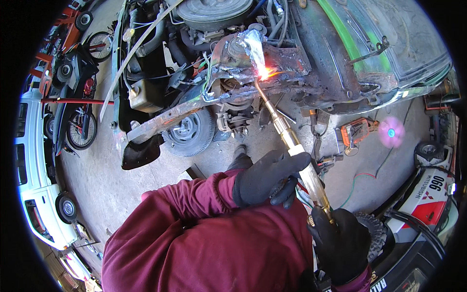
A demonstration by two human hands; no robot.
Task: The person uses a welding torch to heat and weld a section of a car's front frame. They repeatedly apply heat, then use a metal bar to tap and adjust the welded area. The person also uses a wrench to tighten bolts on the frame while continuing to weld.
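I note left hand (266, 177) and right hand (340, 243) both clamped on the cutting torch (292, 141), flame at rusted strut tower (272, 63); nearby wiring (206, 73) may scorch

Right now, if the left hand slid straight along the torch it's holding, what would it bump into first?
Probably the rusty car frame, where the flame is. The left hand points up the torch toward it, though depth is unclear.

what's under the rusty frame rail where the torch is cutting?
Under the rail: a bare wheel hub and a brake assembly, above concrete floor. The torch, in both gloved hands, covers part of the area; whatever lies deeper behind the hub is hidden.
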